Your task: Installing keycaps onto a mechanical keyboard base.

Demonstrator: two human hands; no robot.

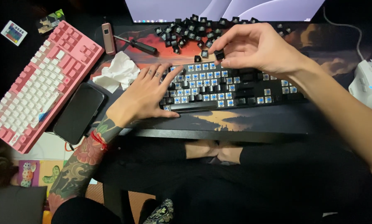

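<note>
The right hand (256,49) pinches a black keycap (219,54) in its fingers; the left hand (146,97), open, should steady the black keyboard (235,89) while caps lift straight upward.

Two keyboards — one pink (40,81), one black (227,87) — plus one phone (79,113), one mouse (367,84), one screwdriver (138,45).
</note>
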